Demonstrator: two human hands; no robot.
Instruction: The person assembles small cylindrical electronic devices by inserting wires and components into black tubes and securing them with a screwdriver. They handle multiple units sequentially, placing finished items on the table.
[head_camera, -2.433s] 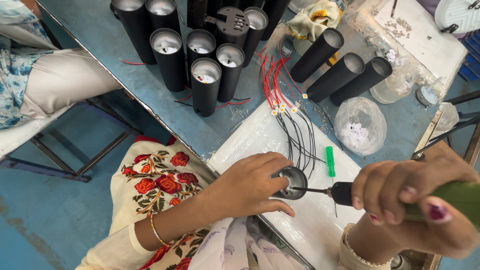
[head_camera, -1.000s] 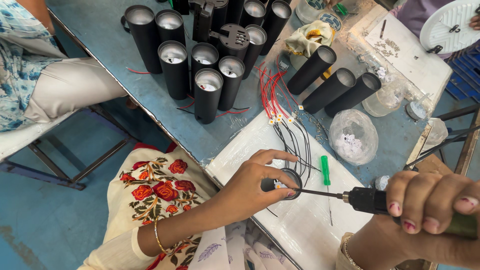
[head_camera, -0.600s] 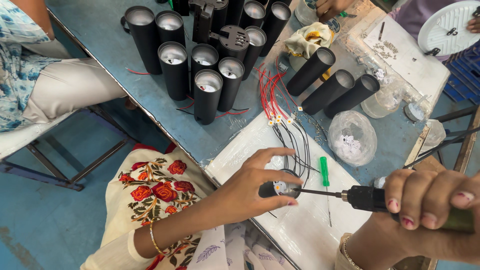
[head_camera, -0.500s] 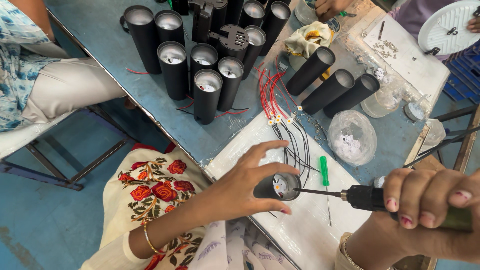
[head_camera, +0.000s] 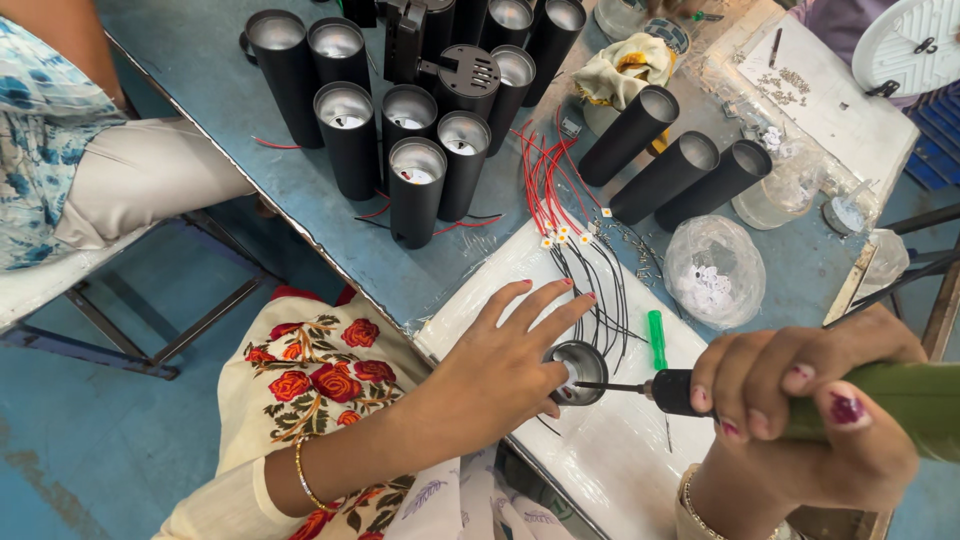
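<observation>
The left hand (head_camera: 505, 365) now lies flatter than it did half a second ago: the fingers (head_camera: 560, 300) that were curled over the small round black fitting (head_camera: 580, 372) have stretched out across the white sheet (head_camera: 600, 470), and only the thumb side and palm edge press the fitting down on the tabletop (head_camera: 250, 190). The fitting itself has hardly shifted; it sits on the white sheet at the near edge, just below the fan of red and black wires (head_camera: 575, 240). The right hand (head_camera: 800, 400) is wrapped in a tight fist around the green-handled power screwdriver (head_camera: 790, 395), and its thin bit still meets the open face of the fitting from the right, as in the earlier views. Judging from this, the driving is underway and the left hand has opened to steady the piece rather than lift it, so the fastening looks unfinished. A small green tool (head_camera: 657, 338) lies just right of the fitting, untouched. Farther back stand upright black tubes (head_camera: 415, 190), three more lying on their sides (head_camera: 670, 175), and a clear bag of small white parts (head_camera: 712, 270).
</observation>
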